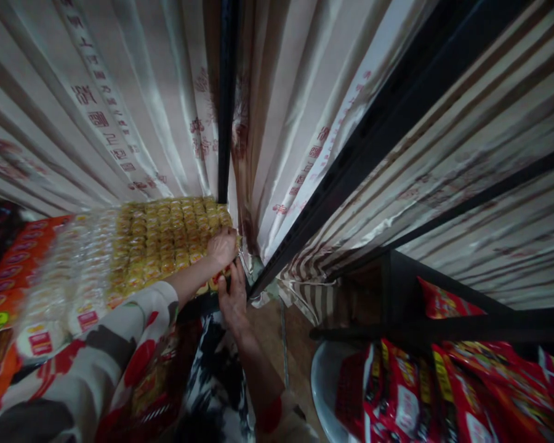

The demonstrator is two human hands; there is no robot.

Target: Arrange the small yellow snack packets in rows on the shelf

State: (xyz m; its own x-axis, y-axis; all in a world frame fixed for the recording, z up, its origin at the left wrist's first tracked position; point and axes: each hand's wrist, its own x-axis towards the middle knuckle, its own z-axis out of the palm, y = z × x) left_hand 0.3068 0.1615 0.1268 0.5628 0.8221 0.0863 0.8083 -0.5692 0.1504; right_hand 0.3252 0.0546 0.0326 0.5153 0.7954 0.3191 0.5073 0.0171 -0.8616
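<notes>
Rows of small yellow-wrapped food packets (159, 237) lie packed close together on a shelf at the left. My left hand (222, 247) rests over their right end, its fingers bent down at the corner and the fingertips hidden. Whatever those fingers hold cannot be made out. Just below it, my right hand (233, 298) reaches up to the front edge of the same packets. Its fingers are stretched out with the thumb apart, touching or almost touching the packets near the thumb.
Clear-wrapped pale packets (88, 271) and orange packs (13, 271) fill the shelf further left. A black upright post (351, 166) slants beside my hands. Pleated curtains (166, 92) hang behind. At lower right, red snack bags (406, 394) sit by a pale basin (321, 375).
</notes>
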